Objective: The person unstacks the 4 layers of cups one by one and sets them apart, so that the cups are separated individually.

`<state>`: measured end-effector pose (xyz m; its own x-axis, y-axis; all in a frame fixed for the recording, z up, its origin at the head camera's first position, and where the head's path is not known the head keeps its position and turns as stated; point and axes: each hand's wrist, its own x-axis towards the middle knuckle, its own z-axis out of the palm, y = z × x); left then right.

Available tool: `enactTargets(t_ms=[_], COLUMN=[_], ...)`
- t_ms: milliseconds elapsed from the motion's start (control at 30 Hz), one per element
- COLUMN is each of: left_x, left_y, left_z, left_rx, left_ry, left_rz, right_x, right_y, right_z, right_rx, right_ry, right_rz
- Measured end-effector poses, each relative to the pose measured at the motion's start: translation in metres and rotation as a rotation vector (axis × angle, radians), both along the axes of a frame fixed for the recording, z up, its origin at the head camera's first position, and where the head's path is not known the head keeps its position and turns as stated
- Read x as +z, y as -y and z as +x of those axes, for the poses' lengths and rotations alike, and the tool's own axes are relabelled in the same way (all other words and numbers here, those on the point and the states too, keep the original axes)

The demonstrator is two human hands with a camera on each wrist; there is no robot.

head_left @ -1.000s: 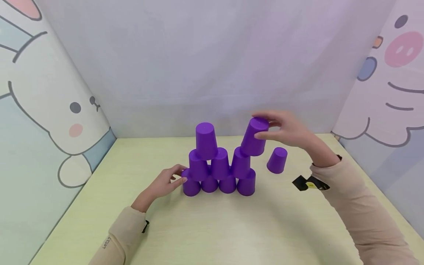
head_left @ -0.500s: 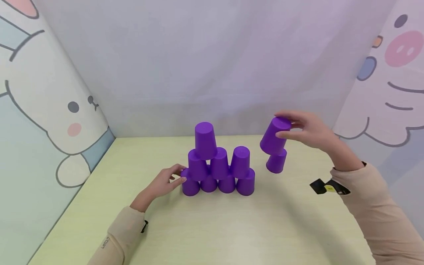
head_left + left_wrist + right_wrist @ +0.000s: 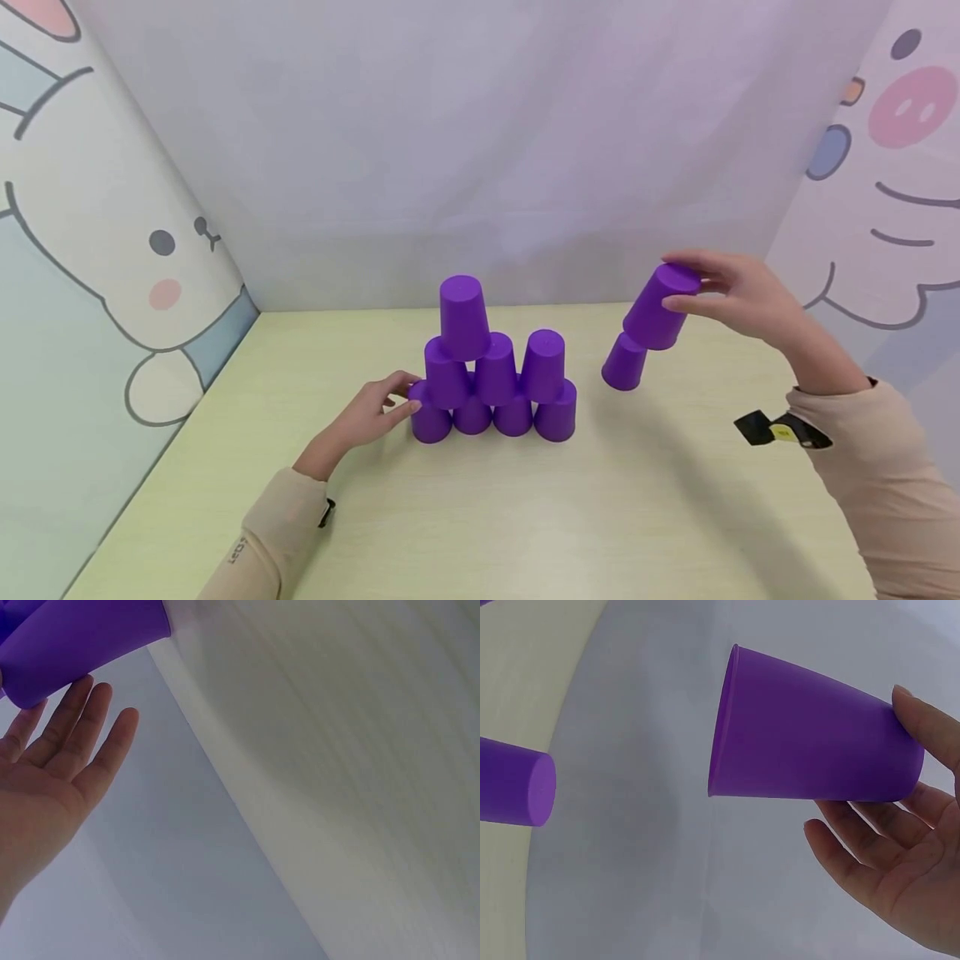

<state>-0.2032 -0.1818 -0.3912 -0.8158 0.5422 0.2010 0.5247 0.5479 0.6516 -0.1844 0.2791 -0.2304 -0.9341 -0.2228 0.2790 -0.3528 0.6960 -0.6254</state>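
Grained tabletop (image 3: 480,517), smooth tapered cups (image 3: 495,371)

A bunny (image 3: 112,225) is shown on the left wall (image 3: 45,417) and a pig (image 3: 912,108) on the right wall (image 3: 933,358). A pale sheet (image 3: 480,150) is seen behind the yellowish table (image 3: 450,517).

The cups (image 3: 496,371) are plain purple. The table (image 3: 487,517) is pale yellow-green, perhaps faintly wood-grained. Past its far edge, the backdrop (image 3: 480,150) is greyish white; past the left edge, a white cartoon rabbit (image 3: 90,225) has a pink cheek (image 3: 165,294). The sleeves (image 3: 288,512) are beige.
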Motion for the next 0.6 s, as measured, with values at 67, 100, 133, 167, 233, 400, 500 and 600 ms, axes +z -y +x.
enactTargets(t_ms=[67,100,133,167,233,400,500,600], left_x=[0.000,0.000,0.000,0.001,0.001,0.001,0.000,-0.001], left_y=[0.000,0.000,0.000,0.000,0.000,0.000,0.001,0.001], left_z=[0.000,0.000,0.000,0.000,-0.001,-0.001,-0.001,-0.001], left_rx=[0.000,-0.001,-0.001,-0.001,0.000,-0.003,-0.008,-0.010], left_ry=[-0.002,-0.004,-0.004,-0.004,-0.003,-0.004,-0.006,-0.004], left_rz=[0.000,-0.001,-0.001,-0.001,-0.001,0.003,0.004,0.006], right_x=[0.000,-0.001,-0.001,-0.002,-0.004,-0.008,-0.011,-0.014], right_y=[-0.004,-0.006,-0.008,-0.011,-0.016,-0.028,-0.033,-0.038], right_z=[0.001,0.001,0.001,0.001,0.000,-0.002,-0.002,-0.003], right_rx=[-0.017,-0.025,-0.032,-0.042,-0.053,-0.086,-0.100,-0.112], right_ry=[0.007,0.010,0.014,0.019,0.031,0.059,0.068,0.080], right_rz=[0.007,0.010,0.012,0.019,0.031,0.047,0.044,0.053])
